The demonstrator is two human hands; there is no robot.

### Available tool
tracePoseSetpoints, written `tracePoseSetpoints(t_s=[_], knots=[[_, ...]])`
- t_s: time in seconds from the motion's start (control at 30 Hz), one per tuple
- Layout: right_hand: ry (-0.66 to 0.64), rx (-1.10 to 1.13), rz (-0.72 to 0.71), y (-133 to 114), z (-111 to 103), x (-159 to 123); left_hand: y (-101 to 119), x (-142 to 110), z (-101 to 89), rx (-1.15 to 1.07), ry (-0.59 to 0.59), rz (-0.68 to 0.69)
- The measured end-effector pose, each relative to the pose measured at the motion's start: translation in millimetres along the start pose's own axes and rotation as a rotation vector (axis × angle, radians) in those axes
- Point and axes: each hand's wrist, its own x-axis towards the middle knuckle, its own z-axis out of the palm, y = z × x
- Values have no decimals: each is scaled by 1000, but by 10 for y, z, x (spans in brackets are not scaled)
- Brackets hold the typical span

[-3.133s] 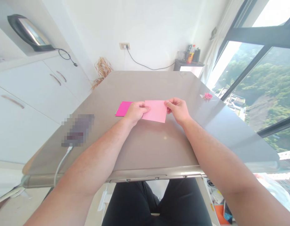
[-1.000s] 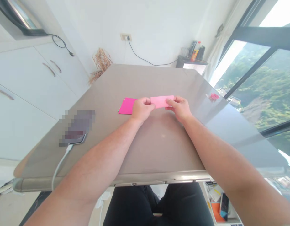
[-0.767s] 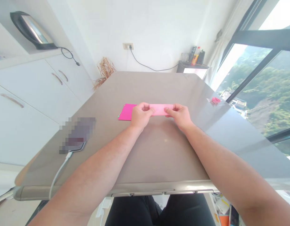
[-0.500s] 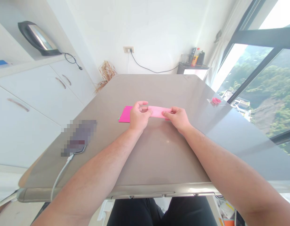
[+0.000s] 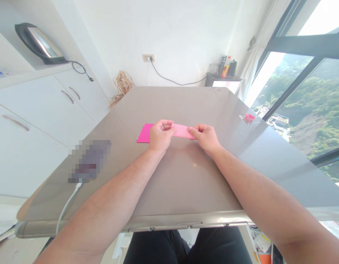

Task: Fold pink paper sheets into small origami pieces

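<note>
A light pink strip, which looks like folded paper, is stretched between my two hands above the middle of the table. My left hand pinches its left end between thumb and fingers. At the other end, my right hand grips it, thumb on top. Behind my left hand lies a flat bright magenta sheet or pad with a thin green edge at its left; my hand covers its right part.
A blurred dark phone-like object with a white cable lies at the table's left. Small pink pieces rest near the right edge by the window. A kettle stands on the left counter.
The right hand's fingers have shifted slightly inward along the pink strip, and less of it shows. The whole view has moved a little, so things appear further left.
</note>
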Motion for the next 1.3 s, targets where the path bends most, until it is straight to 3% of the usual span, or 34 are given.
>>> tracePoseSetpoints(t_s=[1.3], knots=[[17, -60, -8, 24, -20, 13, -28, 9, 8, -27, -9, -13]])
